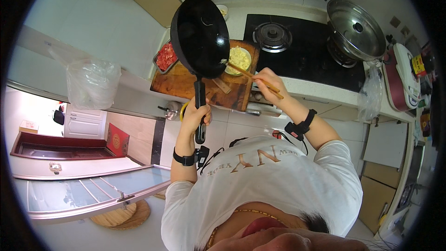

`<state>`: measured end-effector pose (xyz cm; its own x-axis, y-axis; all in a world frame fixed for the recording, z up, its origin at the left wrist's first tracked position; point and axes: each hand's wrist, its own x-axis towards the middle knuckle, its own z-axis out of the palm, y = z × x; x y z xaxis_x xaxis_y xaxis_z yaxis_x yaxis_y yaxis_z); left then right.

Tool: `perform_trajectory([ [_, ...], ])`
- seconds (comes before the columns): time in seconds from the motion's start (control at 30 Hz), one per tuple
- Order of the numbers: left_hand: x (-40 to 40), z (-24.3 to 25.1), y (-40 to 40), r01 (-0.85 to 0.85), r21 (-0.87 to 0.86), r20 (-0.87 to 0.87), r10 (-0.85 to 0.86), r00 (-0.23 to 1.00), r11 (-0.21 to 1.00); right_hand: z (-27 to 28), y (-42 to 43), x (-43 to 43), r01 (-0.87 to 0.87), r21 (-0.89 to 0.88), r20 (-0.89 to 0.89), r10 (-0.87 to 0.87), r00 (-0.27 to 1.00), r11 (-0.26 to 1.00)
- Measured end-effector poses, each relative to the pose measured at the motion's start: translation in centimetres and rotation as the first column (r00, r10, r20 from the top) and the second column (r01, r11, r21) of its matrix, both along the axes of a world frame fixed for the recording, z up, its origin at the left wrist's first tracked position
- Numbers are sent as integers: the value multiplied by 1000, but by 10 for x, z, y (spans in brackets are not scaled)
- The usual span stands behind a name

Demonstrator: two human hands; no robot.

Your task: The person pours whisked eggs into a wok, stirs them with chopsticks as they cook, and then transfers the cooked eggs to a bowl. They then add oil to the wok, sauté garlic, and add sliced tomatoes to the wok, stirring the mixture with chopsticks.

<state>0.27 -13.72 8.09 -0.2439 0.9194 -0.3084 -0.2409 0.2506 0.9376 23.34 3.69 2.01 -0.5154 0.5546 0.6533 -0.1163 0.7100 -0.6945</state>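
My left hand [197, 115] grips the handle of a black wok [195, 38], held tilted above a wooden cutting board [184, 85]. In my right hand [269, 84] is a pair of wooden chopsticks [256, 78], their tips at the wok's rim beside a small pale bit of food [224, 61]. Just right of the rim, a white bowl [249, 55] of yellow scrambled egg [238, 58] stands on the board. Left of the wok, partly hidden by it, lies a metal tray [155, 63] of cut red pieces [166, 56], which look like tomato.
A black gas hob [299, 50] has a bare left burner [272, 36]; a lidded steel pan [355, 29] sits on its right burner. A rice cooker [400, 76] stands at the far right. A plastic bag [93, 83] hangs at left. A small bowl [225, 8] is behind the wok.
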Motion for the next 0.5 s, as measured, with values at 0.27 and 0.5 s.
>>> perform_trajectory([
  [0.27,0,11,6,-17,-7,-9,17,1000,1000,-15,20,24,138,-118,-33,-143,989,983],
  [0.5,10,20,53,60,71,164,-71,984,996,4,37,76,165,-382,-338,-304,891,909],
])
